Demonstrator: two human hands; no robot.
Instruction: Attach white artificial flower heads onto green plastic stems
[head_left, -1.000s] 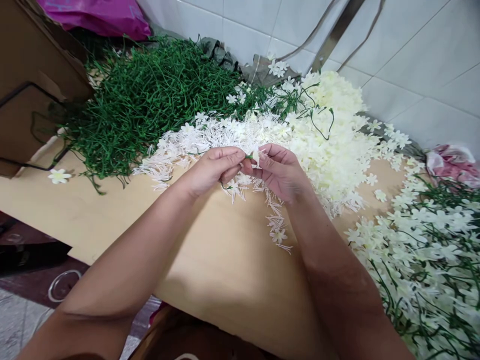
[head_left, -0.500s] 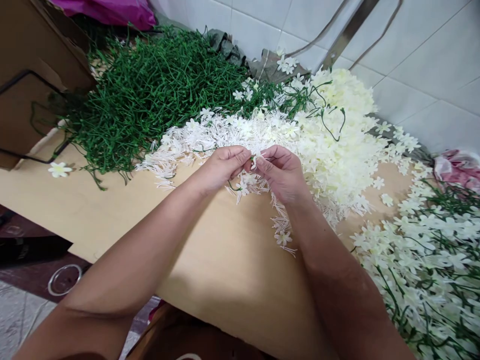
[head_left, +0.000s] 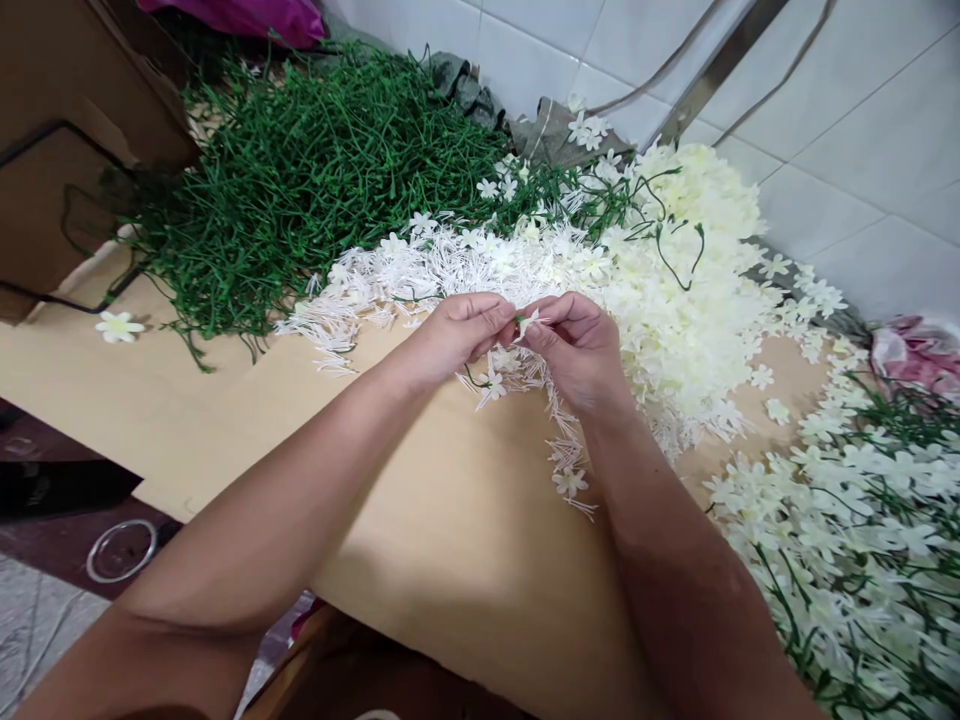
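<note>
My left hand (head_left: 474, 328) is closed in a pinch on a green artificial stem, whose tip shows between the fingers. Close beside it, my right hand (head_left: 581, 350) pinches a small white artificial flower (head_left: 529, 322) at the end of that stem. Beneath and behind both hands spreads a heap of thin white stamen pieces (head_left: 420, 265). A pile of green stems (head_left: 322, 180) lies beyond my left hand. Pale yellow-white petals (head_left: 690, 270) are heaped to the right of my right hand.
Flowers joined to stems (head_left: 862, 510) fill the table's right side. A cardboard box (head_left: 67, 150) stands at the left, near a loose flower (head_left: 118, 326). White wall tiles (head_left: 840, 130) and a metal strip (head_left: 724, 70) border the back. A pink-white cloth (head_left: 919, 355) lies far right.
The white flower between my fingers has turned and shows more plainly, with its petals pointing sideways. My right hand has shifted slightly to the right. The whole view has moved a little.
</note>
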